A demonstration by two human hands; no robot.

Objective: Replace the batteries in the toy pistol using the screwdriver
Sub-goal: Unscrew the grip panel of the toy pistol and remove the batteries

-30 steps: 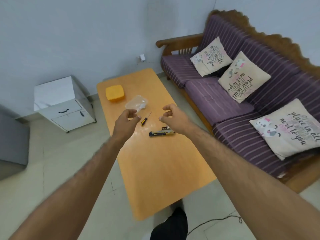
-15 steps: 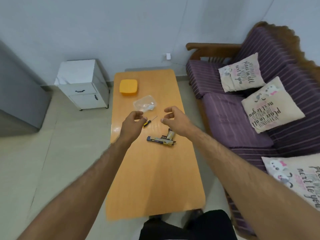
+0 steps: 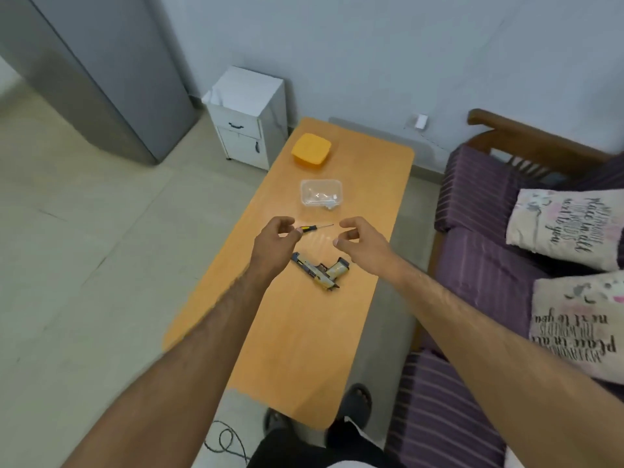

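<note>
Since half a second ago the view has swung left and tipped down, so the grey fridge-like cabinet (image 3: 101,72) now fills the far left, the sofa (image 3: 479,251) has slid off to the right edge, and the person's feet show at the near end of the table; both hands hang in pretty much the same pose over the middle of it as before. Left hand (image 3: 275,244) and right hand (image 3: 363,246) are both held above the orange wooden table (image 3: 304,349), fingers loosely curled with thumb and fingertips close together, and neither one is holding anything, with a clear gap of tabletop between them. Toy pistol (image 3: 320,269) is lying flat on the table just near of the hands, tan with dark bits, barrel pointing left and grip sticking up toward the right hand, not touched by either hand. Screwdriver (image 3: 312,228), yellow and black handle, lies just beyond the left hand's fingertips with its thin shaft pointing right; looks like it's resting on the table rather than pinched, though the handle end sits right against the fingers in this view. Farther along is a clear plastic container (image 3: 321,194) with some small bits inside, too small to make out, and past that an orange lid or box (image 3: 311,151). White drawer unit (image 3: 248,116) stands against the far wall left of the table, patterned cushions (image 3: 564,228) on the sofa, and a black cable (image 3: 226,440) loops on the floor near the feet.
</note>
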